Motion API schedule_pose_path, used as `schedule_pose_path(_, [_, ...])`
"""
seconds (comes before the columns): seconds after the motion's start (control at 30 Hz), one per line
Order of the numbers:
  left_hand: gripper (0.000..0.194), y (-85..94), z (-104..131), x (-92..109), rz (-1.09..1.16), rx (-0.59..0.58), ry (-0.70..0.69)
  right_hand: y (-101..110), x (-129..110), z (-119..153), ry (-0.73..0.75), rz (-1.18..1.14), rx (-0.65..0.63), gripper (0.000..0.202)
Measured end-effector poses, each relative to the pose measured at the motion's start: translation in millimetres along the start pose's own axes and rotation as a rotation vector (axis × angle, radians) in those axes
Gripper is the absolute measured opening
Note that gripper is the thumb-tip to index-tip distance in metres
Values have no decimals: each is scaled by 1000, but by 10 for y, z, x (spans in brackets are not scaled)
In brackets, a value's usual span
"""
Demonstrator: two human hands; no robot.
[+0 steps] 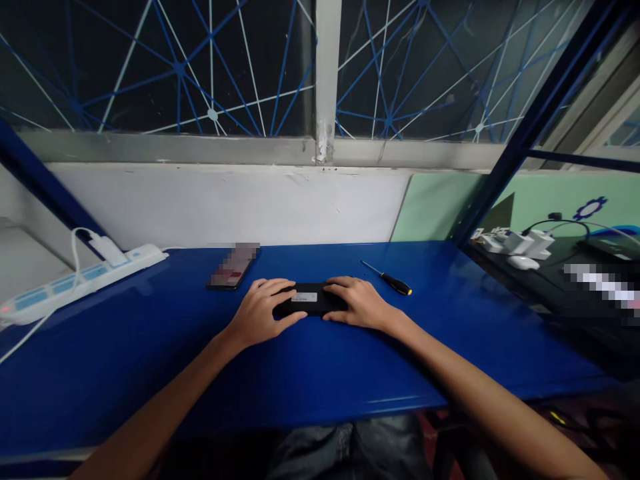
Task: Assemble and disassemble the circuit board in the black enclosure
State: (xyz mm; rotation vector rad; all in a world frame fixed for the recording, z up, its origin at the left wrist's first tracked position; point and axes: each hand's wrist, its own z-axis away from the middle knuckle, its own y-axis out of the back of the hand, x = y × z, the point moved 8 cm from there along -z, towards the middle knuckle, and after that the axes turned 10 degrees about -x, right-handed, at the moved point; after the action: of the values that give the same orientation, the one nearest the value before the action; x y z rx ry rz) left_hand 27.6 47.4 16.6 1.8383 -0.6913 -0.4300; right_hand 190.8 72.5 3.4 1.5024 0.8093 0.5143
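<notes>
Two hands, left [263, 310] and right [357, 303], fingers curled around one black rectangular device [314, 308]; one black-handled screwdriver [395, 284] nearby.

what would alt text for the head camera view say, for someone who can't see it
Two bare hands, left and right, grip the ends of a flat black device with a white label on a blue table. A screwdriver lies beyond the right hand, a phone beyond the left, and a white power strip at far left.
</notes>
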Motion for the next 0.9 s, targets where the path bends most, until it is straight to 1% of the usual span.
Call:
schedule_pose_path(0.2, [52,-59,26,-74,-97,-59,-9,36,-31,17,0,62,13,58])
schedule_pose_path(0.3, [46,-83,27,-126,-146,-56,20,35,-27,17,2,96,22,55])
schedule_pose_path(0.43, [42,-99,24,-120,-136,-24,12,9,15,13,7,96,21,55])
schedule_pose_path(0.57, [44,-99,22,-109,-119,4,16,4,48,20,35,32,6,55])
schedule_pose_path(0.77, [59,-101,19,-93,-113,-26,19,34,93,45,77,-174,-46,52])
schedule_pose_path(0.83, [62,-89,21,-78,-115,-37,18,27,121,49,66,-223,-73,55])
schedule_pose_path(0.9, [62,-73,23,-65,-107,-44,22,16,147,51,48,-248,-90,60])
